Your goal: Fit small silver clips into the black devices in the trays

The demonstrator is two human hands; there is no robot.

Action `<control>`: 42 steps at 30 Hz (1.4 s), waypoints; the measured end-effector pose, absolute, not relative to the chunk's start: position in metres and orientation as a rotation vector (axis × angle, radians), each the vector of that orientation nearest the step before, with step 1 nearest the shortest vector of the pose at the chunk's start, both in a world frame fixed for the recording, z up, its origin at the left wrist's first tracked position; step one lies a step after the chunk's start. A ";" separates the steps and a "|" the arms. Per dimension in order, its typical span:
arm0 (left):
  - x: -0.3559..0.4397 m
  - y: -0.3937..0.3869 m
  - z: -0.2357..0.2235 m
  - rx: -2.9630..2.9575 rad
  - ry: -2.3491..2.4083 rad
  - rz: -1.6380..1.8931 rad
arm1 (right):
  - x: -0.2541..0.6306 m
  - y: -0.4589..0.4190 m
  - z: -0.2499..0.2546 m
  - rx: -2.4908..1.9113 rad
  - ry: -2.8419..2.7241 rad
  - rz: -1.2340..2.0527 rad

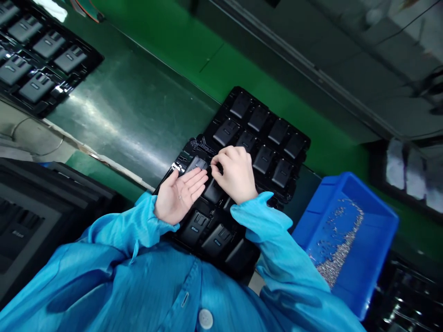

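the black trays (288,194) look like moulded plastic, glossy along their ridges. the dark cases (226,132) in them look like hard plastic, smooth and mostly matt. the table (138,108) has a smooth green top with a pale, semi-glossy sheen. the bin (370,235) is smooth blue plastic, softly shiny, and the small parts (341,258) inside look like bright, silvery metal. the jacket (148,286) is creased blue cloth, faintly lustrous; its button (205,318) looks like smooth, pale plastic.
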State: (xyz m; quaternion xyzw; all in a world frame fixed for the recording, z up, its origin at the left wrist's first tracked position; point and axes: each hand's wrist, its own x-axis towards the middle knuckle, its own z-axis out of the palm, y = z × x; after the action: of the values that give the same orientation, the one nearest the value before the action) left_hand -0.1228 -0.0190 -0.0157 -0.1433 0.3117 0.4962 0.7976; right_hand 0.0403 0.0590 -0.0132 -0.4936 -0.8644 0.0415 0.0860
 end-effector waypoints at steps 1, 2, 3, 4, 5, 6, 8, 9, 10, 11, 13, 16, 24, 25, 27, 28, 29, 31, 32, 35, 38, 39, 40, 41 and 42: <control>-0.123 -0.019 -0.016 -0.311 0.682 1.072 | 0.039 0.060 -0.015 -1.471 -2.608 0.093; -0.123 -0.019 -0.017 -0.313 0.692 1.076 | 0.037 0.060 -0.017 -1.467 -2.634 0.065; -0.123 -0.019 -0.018 -0.314 0.698 1.078 | 0.036 0.060 -0.017 -1.460 -2.656 0.040; -0.123 -0.020 -0.018 -0.314 0.701 1.079 | 0.035 0.060 -0.018 -1.450 -2.678 0.017; -0.123 -0.020 -0.019 -0.313 0.702 1.081 | 0.033 0.060 -0.018 -1.440 -2.697 -0.007; -0.122 -0.020 -0.020 -0.312 0.701 1.081 | 0.032 0.060 -0.018 -1.434 -2.714 -0.035; -0.122 -0.020 -0.020 -0.312 0.700 1.081 | 0.029 0.059 -0.019 -1.433 -2.733 -0.108; -0.122 -0.020 -0.020 -0.312 0.699 1.082 | 0.028 0.059 -0.019 -1.431 -2.739 -0.145; -0.122 -0.019 -0.021 -0.312 0.698 1.081 | 0.028 0.057 -0.020 -1.428 -2.740 -0.175; -0.123 -0.019 -0.021 -0.313 0.698 1.081 | 0.028 0.055 -0.021 -1.425 -2.737 -0.195; -0.123 -0.019 -0.021 -0.315 0.697 1.080 | 0.029 0.050 -0.025 -1.413 -2.720 -0.199; -0.123 -0.019 -0.021 -0.312 0.690 1.082 | 0.036 0.040 -0.030 -1.389 -2.680 -0.155; -0.126 -0.020 -0.022 -0.306 0.645 1.073 | 0.046 0.022 -0.019 -1.432 -2.620 0.053; -0.126 -0.019 -0.022 -0.304 0.634 1.068 | 0.043 0.018 -0.013 -1.424 -2.580 0.077; -0.127 -0.019 -0.020 -0.295 0.629 1.058 | 0.035 0.008 0.000 -1.346 -2.523 0.178; -0.127 -0.019 -0.019 -0.286 0.636 1.049 | 0.029 0.002 0.006 -1.288 -2.519 0.251; -0.127 -0.019 -0.017 -0.276 0.647 1.039 | 0.023 -0.003 0.011 -1.232 -2.532 0.325; -0.126 -0.019 -0.014 -0.256 0.669 1.028 | 0.012 -0.013 0.019 -1.160 -2.595 0.428; -0.126 -0.019 -0.012 -0.250 0.677 1.027 | 0.007 -0.016 0.020 -1.150 -2.629 0.443; -0.123 -0.020 -0.009 -0.246 0.678 1.035 | -0.003 -0.017 0.020 -1.172 -2.691 0.420; -0.121 -0.022 -0.009 -0.237 0.643 1.033 | -0.006 -0.012 0.017 -1.163 -2.690 0.453; -0.120 -0.023 -0.009 -0.233 0.630 1.033 | -0.006 -0.010 0.016 -1.151 -2.688 0.477; -0.121 -0.023 -0.009 -0.231 0.619 1.030 | -0.006 -0.009 0.015 -1.136 -2.688 0.504; -0.121 -0.024 -0.009 -0.232 0.611 1.023 | -0.006 -0.008 0.015 -1.119 -2.689 0.528; -0.122 -0.024 -0.009 -0.234 0.604 1.015 | -0.005 -0.007 0.015 -1.110 -2.688 0.547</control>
State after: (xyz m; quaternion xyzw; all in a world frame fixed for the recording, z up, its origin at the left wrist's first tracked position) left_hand -0.1215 -0.0237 -0.0092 -0.1100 0.2840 0.4773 0.8243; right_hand -0.0054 -0.0071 0.0148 -0.3734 -0.9047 0.1839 0.0910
